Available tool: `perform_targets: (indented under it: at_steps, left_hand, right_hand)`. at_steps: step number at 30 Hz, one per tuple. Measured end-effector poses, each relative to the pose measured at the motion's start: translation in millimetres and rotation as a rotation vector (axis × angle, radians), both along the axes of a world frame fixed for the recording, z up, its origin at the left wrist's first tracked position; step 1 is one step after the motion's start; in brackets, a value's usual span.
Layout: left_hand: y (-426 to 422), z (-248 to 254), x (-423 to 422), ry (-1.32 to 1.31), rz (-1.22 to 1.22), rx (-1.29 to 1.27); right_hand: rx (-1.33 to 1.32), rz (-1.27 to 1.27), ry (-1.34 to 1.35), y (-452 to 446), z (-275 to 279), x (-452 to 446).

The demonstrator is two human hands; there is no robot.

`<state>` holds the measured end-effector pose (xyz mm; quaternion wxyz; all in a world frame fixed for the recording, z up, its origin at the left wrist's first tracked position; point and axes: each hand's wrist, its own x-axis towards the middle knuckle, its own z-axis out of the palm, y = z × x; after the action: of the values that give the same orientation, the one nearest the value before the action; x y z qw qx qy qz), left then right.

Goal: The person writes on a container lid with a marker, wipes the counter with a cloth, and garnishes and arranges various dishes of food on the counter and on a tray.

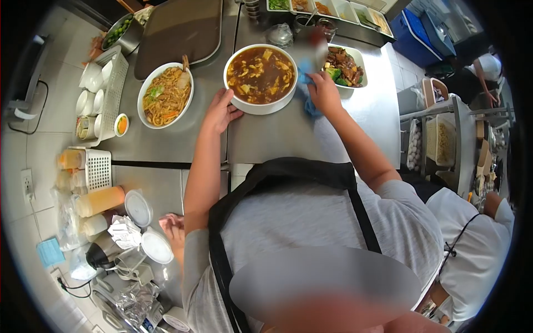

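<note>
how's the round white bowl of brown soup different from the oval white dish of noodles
The round white bowl of brown soup has a circular rim, while the oval white dish of noodles is elongated. The bowl holds glossy brown liquid with yellow pieces; the dish holds tangled noodles with some green bits. The left hand touches the bowl, but no hand touches the dish. Both are white and full of food.

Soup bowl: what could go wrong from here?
Spill: the soup bowl is filled near its rim; a slight tilt might slop it. Contact: the left hand has its thumb at the rim and could dip in. Cloth: the right hand might drag the blue cloth into either dish.
</note>
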<state>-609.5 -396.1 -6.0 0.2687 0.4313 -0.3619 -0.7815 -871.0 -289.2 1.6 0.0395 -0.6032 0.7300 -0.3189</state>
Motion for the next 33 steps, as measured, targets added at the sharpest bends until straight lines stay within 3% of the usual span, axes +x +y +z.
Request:
perform_targets:
  at_steps: [2, 4, 6, 8, 12, 14, 16, 18, 22, 25, 29, 32, 33]
  left_hand:
    - [0.6, -2.5, 1.4, -0.043, 0.006, -0.015]
    - [5.7, -0.7, -2.2, -0.099, 0.049, -0.029]
    - [20.5, -3.1, -3.7, -0.136, 0.089, 0.036]
    - [39.8, -17.5, -1.0, -0.135, 0.078, 0.130]
    - [81.7, -2.7, -5.2, -0.104, -0.078, 0.054]
    - [84.5, -11.4, -10.1, -0.029, -0.017, -0.056]
    - [76.6, -14.4, -12.2, -0.190, 0.065, -0.208]
    - [63.2, -14.1, -6.4, -0.418, 0.039, -0.387]
    - [14.3, -6.0, 3.4, -0.685, 0.005, -0.369]
    - [-23.7, 12.1, 2.3, -0.832, -0.005, -0.592]
    - [-90.0, 0.2, -11.7, -0.855, -0.119, -0.926]
    - [-114.5, 30.2, -32.0, -0.769, -0.278, -0.971]
    - [-123.4, 37.9, -42.1, -0.773, -0.376, -0.869]
  right_hand:
    - [0.010, -0.053, 0.008, -13.3, -17.7, 7.7]
    - [0.205, -0.003, 0.162, 0.5, -21.6, 39.5]
    - [0.223, 0.076, 0.082, 21.5, -7.8, 76.2]
    - [0.185, 0.125, 0.028, 22.8, -9.9, 98.4]
    - [0.092, 0.205, -0.030, 10.5, -25.3, 130.9]
    - [0.154, 0.272, -0.232, 1.6, -28.5, 135.0]
    - [0.243, 0.270, -0.426, 0.7, -12.4, 139.0]
    - [0.368, 0.332, -0.539, 6.3, 9.8, 132.0]
    - [0.481, 0.441, -0.783, 25.5, 33.7, 100.3]
    - [0.474, 0.345, -0.856, 32.7, 44.3, 59.1]
    - [0.376, 0.214, -0.797, 25.2, 54.6, 5.1]
    - [0.326, 0.186, -0.769, -2.7, 57.8, -30.6]
    - [0.305, 0.186, -0.720, -18.7, 58.0, -42.8]
